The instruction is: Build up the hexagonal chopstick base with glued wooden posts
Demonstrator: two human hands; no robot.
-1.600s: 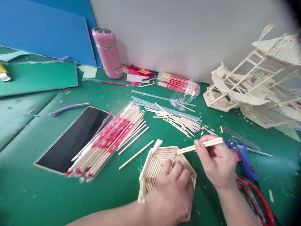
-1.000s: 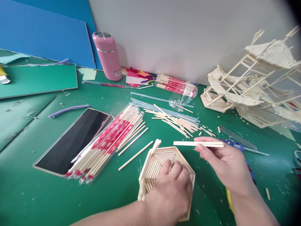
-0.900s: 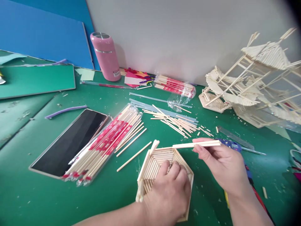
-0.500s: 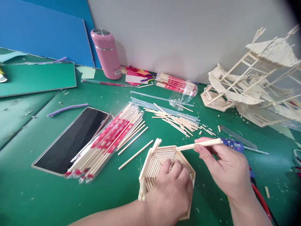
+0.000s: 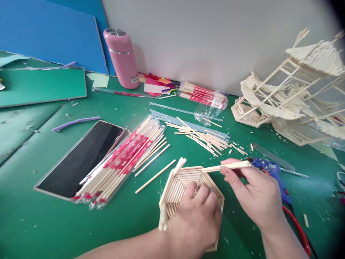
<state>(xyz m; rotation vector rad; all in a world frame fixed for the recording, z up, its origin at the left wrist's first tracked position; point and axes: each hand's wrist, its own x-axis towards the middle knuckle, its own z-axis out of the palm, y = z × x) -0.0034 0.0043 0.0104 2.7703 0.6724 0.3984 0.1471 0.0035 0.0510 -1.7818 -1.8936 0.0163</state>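
Note:
A hexagonal base (image 5: 175, 187) made of concentric rings of wooden sticks lies in front of me. My left hand (image 5: 198, 212) is curled over its middle and near side, gripping it; the fingertips are partly hidden. Short stick bundles (image 5: 179, 165) stick out at two of its left corners. Between thumb and fingers, my right hand (image 5: 250, 190) pinches a narrow bundle of wooden sticks (image 5: 231, 166). That bundle's left end meets the base's back right corner. Behind the right hand lies a blue hot glue gun (image 5: 275, 176), partly covered.
Loose sticks (image 5: 207, 138) and clear glue sticks (image 5: 188, 122) lie farther back. To the left are a bagged pack of sticks (image 5: 124, 158) and a phone (image 5: 81, 162). A pink flask (image 5: 122, 59) stands by the wall. A stick-built tower model (image 5: 291, 86) rests at back right.
My right hand has shifted slightly left with the stick bundle, uncovering more of the glue gun. My left hand and the base stay in place.

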